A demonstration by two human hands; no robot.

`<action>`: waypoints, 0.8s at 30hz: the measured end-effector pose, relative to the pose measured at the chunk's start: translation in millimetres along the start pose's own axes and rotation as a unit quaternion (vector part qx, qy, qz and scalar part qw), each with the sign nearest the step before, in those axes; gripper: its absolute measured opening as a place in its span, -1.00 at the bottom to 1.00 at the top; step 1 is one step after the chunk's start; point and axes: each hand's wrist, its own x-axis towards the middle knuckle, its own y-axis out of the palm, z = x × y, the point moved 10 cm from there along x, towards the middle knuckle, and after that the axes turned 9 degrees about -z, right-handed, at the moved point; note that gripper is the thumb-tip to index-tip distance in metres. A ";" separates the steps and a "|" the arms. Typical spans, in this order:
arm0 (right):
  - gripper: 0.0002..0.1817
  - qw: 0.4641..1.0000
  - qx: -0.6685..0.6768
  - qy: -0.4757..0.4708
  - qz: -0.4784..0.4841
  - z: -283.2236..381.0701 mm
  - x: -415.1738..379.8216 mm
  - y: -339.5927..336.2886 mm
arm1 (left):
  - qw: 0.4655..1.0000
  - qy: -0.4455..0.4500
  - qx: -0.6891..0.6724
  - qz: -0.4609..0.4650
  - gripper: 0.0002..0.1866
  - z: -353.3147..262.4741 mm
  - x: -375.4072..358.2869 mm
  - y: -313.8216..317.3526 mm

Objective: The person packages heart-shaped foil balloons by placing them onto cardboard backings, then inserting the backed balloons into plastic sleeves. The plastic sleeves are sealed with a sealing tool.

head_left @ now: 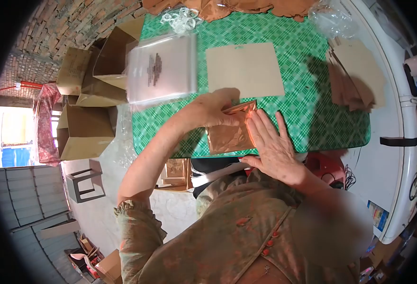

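Packet of shiny, copper-coloured sheet (227,138) lies on the green-checked bench (301,52), left hand (212,109) pinching its upper edge, open right hand (277,149) flattening its right side, apparently smoothing, which calls for even pressure.

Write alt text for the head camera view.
The left hand and the flat, spread right hand work at a shiny orange-brown packet near the front edge of a green checked table. Beyond the packet lies a beige card, with a stack of clear plastic bags to the card's left.
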 end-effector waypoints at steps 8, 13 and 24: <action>0.09 1.000 0.003 -0.007 0.007 0.6 0.1 -0.6 | 1.000 -0.020 0.006 0.002 -0.31 4.8 1.0 9.6; -0.10 0.993 0.095 0.017 -0.060 -19.5 12.5 -31.1 | 0.981 -0.042 -0.179 0.059 -0.70 29.8 -8.1 23.0; -0.28 0.992 -0.124 -0.011 -0.035 -76.8 91.1 3.4 | 0.825 0.061 -0.562 -0.013 -0.73 76.6 -49.3 -5.0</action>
